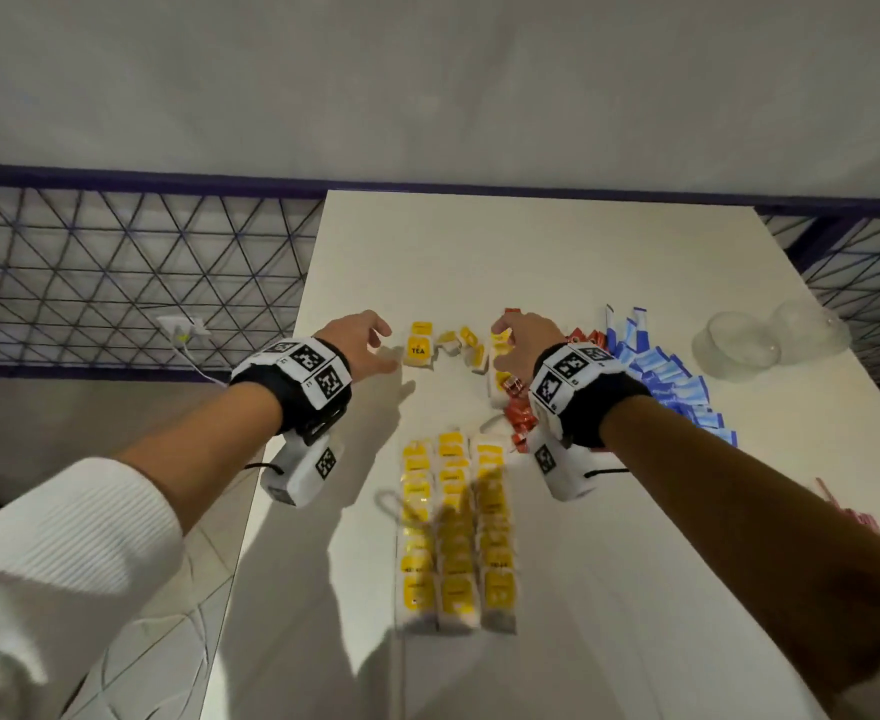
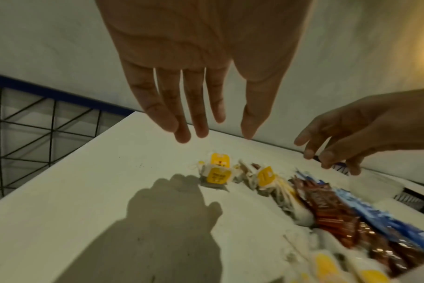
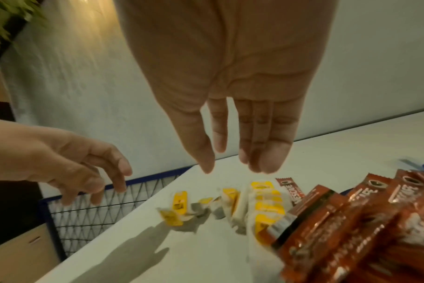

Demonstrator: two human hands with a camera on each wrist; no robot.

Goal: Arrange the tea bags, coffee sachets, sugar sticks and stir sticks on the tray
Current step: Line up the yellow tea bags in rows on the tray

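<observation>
Head view shows three neat rows of yellow-tagged tea bags (image 1: 456,532) lying nearest the person on the white bench (image 1: 609,589), with pink stir sticks (image 1: 843,504) at the right edge. Farther on, a pile of red coffee sachets (image 1: 521,413) sits just beside the rows, and blue sugar sticks (image 1: 671,381) fan out to its right. Beyond these lie loose tea bags (image 1: 445,348), scattered between the two hands. The left hand (image 1: 362,343) hovers left of them, fingers relaxed and spread, holding nothing; the right hand (image 1: 523,343) hovers on their right, fingers loosely extended, also empty. Two clear plastic cups (image 1: 770,340) stand at the far right. No tray can be made out.
</observation>
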